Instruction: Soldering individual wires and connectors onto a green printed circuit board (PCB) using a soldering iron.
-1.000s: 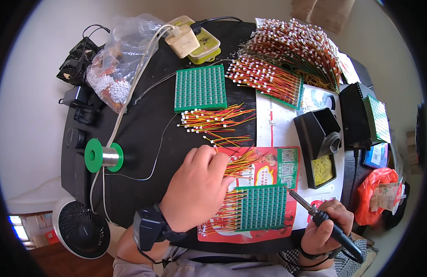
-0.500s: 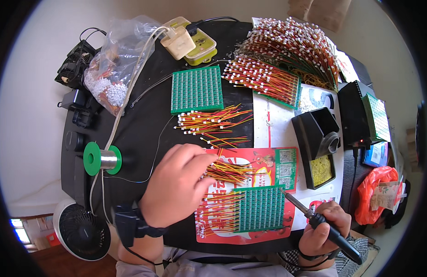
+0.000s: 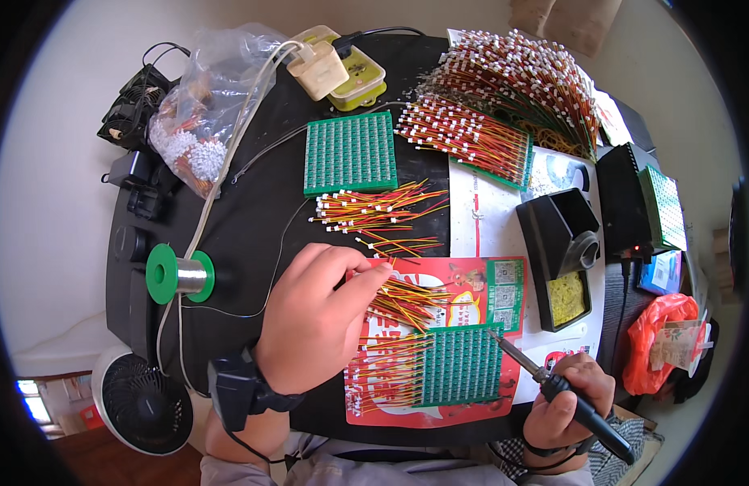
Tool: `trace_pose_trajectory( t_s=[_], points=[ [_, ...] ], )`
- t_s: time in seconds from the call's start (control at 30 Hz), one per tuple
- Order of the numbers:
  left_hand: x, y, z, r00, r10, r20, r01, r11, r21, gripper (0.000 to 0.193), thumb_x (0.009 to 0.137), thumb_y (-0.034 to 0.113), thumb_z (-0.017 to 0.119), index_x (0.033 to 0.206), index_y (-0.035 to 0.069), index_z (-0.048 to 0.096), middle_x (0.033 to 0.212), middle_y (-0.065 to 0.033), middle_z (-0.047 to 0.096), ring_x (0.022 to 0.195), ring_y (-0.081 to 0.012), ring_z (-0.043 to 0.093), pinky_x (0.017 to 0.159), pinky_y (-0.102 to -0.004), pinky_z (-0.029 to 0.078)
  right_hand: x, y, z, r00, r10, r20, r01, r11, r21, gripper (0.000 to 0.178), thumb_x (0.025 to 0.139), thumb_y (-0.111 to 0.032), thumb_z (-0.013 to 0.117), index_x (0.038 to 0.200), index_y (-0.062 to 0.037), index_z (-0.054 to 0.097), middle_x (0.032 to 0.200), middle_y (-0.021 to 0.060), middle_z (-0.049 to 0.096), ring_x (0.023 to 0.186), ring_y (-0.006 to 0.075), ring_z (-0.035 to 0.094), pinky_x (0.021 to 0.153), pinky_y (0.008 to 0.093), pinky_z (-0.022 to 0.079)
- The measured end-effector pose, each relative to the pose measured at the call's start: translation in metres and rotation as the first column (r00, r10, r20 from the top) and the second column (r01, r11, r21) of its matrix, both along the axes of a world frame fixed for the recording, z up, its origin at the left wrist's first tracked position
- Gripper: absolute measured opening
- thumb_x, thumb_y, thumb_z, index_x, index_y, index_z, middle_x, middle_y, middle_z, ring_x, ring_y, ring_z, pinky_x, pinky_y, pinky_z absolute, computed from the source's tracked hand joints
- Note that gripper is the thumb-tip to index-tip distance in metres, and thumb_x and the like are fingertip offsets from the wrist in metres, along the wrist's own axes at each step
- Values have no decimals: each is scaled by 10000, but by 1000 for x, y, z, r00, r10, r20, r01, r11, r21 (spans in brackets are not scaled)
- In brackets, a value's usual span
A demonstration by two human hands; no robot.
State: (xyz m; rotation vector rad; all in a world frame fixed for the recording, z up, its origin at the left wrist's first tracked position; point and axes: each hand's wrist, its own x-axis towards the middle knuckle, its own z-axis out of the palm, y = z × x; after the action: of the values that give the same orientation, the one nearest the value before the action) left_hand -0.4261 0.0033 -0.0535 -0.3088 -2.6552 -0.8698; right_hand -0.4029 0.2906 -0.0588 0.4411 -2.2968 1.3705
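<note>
My left hand [image 3: 322, 312] reaches over a bundle of red, yellow and dark wires [image 3: 411, 301]. Thumb and index finger are pinched at its upper left edge, where a thin wire shows at the fingertips, mostly hidden. Gripped in my right hand [image 3: 565, 413] is a soldering iron [image 3: 524, 358], its tip pointing up and left at the top right corner of a green circuit board panel [image 3: 462, 368]. Whether the tip touches the panel I cannot tell. A row of wires [image 3: 386, 368] runs left from the panel's left side. Both panel and wires lie on a red printed sheet [image 3: 471, 417].
Beyond lie loose white-tipped wires [image 3: 374, 208] and stacked green panels [image 3: 350, 154]. A solder spool [image 3: 180, 274] and fan [image 3: 143, 405] are left. An iron stand [image 3: 556, 235] with yellow sponge [image 3: 567, 300] is right; wired panels [image 3: 471, 138] stand at the back.
My left hand has moved slightly up and right, its fingers drawing together at the bundle's edge. My right hand and the soldering iron have stayed almost still.
</note>
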Motion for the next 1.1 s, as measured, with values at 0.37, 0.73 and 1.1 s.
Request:
trace_pose_trajectory(
  t_s=[0.37, 0.73, 1.1],
  points=[
    [7, -3, 0, 998, 38, -44, -38, 999, 1, 148, 720, -71, 711, 839, 13, 687, 814, -98, 634, 716, -286, 601, 642, -375, 494, -1, -2, -4, 1000, -12, -21, 12, 1000, -8, 409, 992, -402, 547, 956, -6, 454, 683, 87, 447, 618, 161, 460, 570, 294, 396],
    [36, 15, 8, 936, -181, 301, -140, 591, 794, 99, 775, -89, 619, 827, -7, 602, 846, -84, 635, 685, -75, 567, 586, -226, 435, -1, 0, 0, 1000, 21, -2, -21, 1000, 11, 441, 995, -435, 556, 954, -8, 455, 677, 75, 450, 574, 152, 467, 533, 282, 380],
    [38, 14, -7, 883, -431, 184, -291, -196, 936, 142, 770, -111, 596, 891, -37, 611, 903, -126, 619, 812, -158, 590, 727, -278, 466, -2, -1, 1, 987, 150, 52, -151, 988, 13, 428, 986, -423, 579, 940, -19, 448, 647, 69, 451, 567, 152, 468, 541, 284, 383]
  ],
)
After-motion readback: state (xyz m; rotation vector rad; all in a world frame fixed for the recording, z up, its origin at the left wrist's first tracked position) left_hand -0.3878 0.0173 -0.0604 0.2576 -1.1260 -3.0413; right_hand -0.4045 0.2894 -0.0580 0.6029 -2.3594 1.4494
